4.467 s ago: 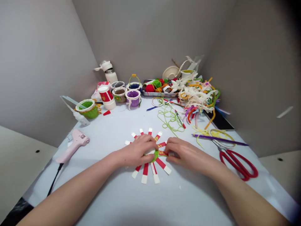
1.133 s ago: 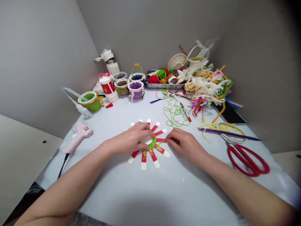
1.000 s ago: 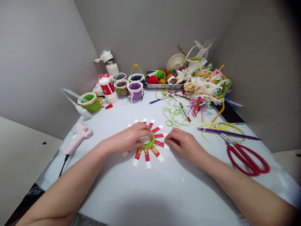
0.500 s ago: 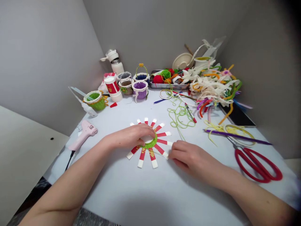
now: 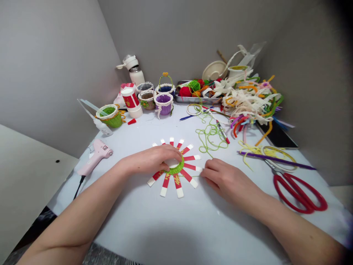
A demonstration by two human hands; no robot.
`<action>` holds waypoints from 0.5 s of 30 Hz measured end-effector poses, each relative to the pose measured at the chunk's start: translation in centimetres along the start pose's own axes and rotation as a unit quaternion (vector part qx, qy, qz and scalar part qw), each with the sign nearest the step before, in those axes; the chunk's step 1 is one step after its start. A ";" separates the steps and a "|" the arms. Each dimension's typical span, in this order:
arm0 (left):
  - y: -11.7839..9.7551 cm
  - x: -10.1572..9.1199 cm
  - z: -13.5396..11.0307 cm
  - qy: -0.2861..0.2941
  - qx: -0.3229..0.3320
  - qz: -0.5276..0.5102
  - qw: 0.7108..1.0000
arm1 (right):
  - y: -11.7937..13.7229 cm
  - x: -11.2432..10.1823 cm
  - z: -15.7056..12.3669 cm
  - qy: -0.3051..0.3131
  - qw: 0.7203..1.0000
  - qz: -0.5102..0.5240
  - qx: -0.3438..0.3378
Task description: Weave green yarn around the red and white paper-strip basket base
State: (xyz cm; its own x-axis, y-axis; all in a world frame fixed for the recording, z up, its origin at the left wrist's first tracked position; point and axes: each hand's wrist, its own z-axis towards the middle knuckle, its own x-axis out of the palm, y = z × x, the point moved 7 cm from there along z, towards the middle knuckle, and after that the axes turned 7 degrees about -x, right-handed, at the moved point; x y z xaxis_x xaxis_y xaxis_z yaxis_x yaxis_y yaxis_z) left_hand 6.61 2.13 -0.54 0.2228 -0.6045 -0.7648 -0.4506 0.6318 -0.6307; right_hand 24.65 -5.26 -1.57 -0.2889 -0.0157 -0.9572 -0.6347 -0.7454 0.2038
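A paper cup cut into red-and-white strips (image 5: 190,158) lies fanned out flat on the white table. A ring of green yarn weaving (image 5: 177,170) runs round its base. My left hand (image 5: 154,159) lies over the base with its fingers curled, pressing it down. My right hand (image 5: 224,177) rests just right of the strips, fingertips pinched at the tip of one strip where a thin green yarn strand passes. The loose green yarn (image 5: 211,136) trails away behind toward the back of the table.
Red scissors (image 5: 299,189) and a purple stick (image 5: 275,157) lie to the right. A pink glue gun (image 5: 95,157) sits to the left. At the back stand several decorated cups (image 5: 163,103), a green cup (image 5: 110,116), a metal tray of yarn (image 5: 193,92) and a heap of pipe cleaners (image 5: 249,103).
The fanned cup has been turned a little under my left hand. My right hand drew back to the right, from the base out to the strip tips. The view shifted slightly.
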 end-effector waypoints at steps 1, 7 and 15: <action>-0.2 0.1 0.0 0.004 0.008 -0.001 1.000 | -0.4 0.1 0.1 -0.006 1.000 0.013 0.013; -1.3 0.6 0.3 0.007 0.035 -0.010 0.999 | -3.4 0.8 0.6 -0.080 0.980 0.099 0.154; -1.9 0.2 0.2 -0.062 -0.012 0.013 0.998 | -4.0 1.7 0.8 -0.069 0.972 0.126 0.183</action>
State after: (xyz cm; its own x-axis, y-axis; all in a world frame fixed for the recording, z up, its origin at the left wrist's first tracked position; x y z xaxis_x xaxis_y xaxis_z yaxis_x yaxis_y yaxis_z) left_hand 7.69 0.96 0.46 0.3154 -0.5217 -0.7927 -0.4781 0.6342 -0.6076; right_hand 26.11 -1.81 -3.86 -0.5457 -0.0594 -0.8359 -0.7368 -0.4412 0.5124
